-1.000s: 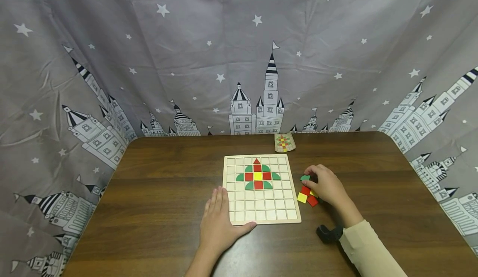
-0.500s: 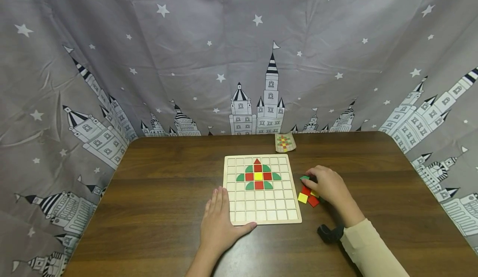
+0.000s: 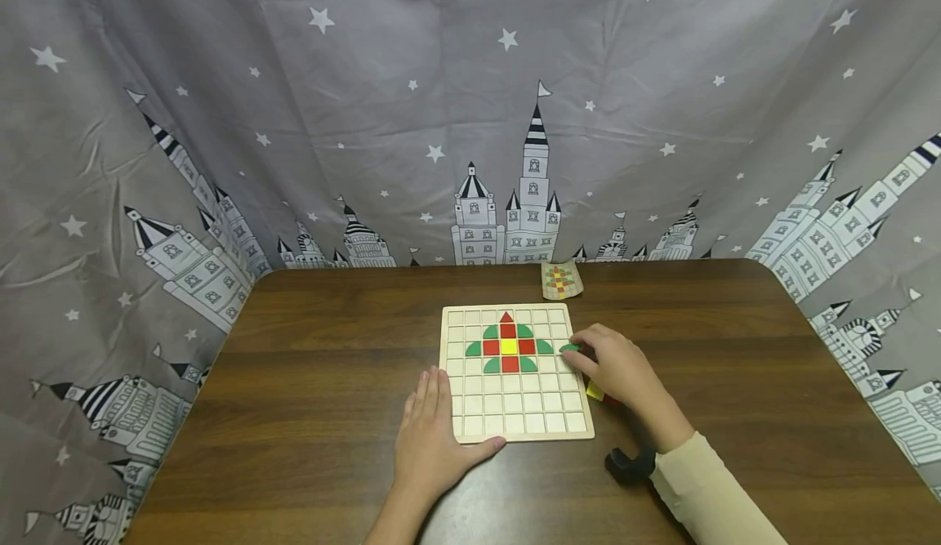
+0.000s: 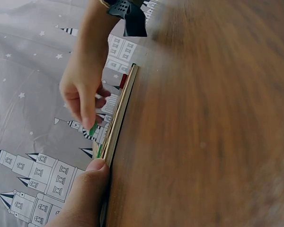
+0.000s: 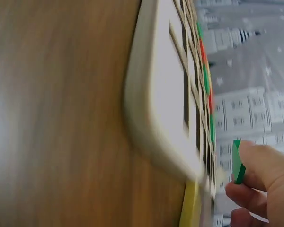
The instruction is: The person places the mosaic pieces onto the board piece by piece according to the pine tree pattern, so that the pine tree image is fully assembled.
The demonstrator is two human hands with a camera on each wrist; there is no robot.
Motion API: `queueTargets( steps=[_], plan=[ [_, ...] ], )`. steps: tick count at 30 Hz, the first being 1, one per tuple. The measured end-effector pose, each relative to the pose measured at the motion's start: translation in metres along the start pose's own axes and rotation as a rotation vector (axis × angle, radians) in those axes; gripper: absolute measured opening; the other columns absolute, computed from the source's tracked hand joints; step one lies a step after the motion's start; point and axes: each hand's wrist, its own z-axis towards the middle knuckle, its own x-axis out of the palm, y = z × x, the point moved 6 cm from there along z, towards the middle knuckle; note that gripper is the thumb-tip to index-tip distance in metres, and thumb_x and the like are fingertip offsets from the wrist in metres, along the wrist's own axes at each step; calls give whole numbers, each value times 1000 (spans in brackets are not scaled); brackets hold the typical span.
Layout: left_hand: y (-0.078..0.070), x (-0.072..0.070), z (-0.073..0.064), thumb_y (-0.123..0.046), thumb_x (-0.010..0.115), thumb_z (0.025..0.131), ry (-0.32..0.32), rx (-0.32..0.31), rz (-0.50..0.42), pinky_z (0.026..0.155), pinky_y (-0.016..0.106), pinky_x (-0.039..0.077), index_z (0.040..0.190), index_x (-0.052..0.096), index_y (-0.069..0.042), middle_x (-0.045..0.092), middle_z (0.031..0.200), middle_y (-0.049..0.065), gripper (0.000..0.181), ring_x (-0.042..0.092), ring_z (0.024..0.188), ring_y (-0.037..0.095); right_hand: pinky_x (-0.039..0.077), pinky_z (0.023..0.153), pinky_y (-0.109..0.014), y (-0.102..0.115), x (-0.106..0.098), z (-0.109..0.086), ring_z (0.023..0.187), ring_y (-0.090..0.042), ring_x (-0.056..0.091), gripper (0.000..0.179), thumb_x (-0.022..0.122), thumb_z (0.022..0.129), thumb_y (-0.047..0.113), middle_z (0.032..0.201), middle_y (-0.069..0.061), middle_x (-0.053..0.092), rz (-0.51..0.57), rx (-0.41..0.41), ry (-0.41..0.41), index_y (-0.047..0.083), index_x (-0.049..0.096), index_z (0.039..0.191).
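A pale wooden grid board lies on the table with a pattern of red, green and yellow tiles set in its upper cells. My left hand rests at its lower left corner, fingers straight along the left side and thumb on the near edge. Between thumb and fingertips, my right hand pinches a green quarter-circle tile, held over the board's right edge. Below that hand, a yellow square tile and a bit of red show; the other loose tiles there are hidden.
A small pattern card with a coloured design lies behind the board, near the table's back edge. A grey curtain printed with castles and stars hangs behind the brown table. A black strap sits at the right wrist.
My right hand has picked up the green tile from the loose pile and moved left with it to the board's right edge. The left hand stays where it was.
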Motion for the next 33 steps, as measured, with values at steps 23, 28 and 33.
queueTargets(
  steps=[23,28,33],
  plan=[
    [-1,-2,-1,-92,56,64,-32,26,13,122,50,26,155,26,1,25,163,17,133,21,153,31,56,79,-33,120,54,7,89,-13,66,26,69,91,40,95,6,71,-114,-352,22,17,75,101],
    [-1,-2,-1,-93,55,65,-41,34,20,122,51,26,155,27,1,25,163,16,133,20,154,31,55,73,-30,127,61,8,83,-12,65,23,72,89,38,93,7,68,-125,-380,32,18,75,99],
    [0,-1,0,-94,52,65,-37,35,28,122,51,25,155,26,1,24,164,16,134,20,154,31,55,72,-29,128,65,8,84,-11,65,23,73,89,38,95,7,68,-127,-372,38,19,75,102]
  ],
)
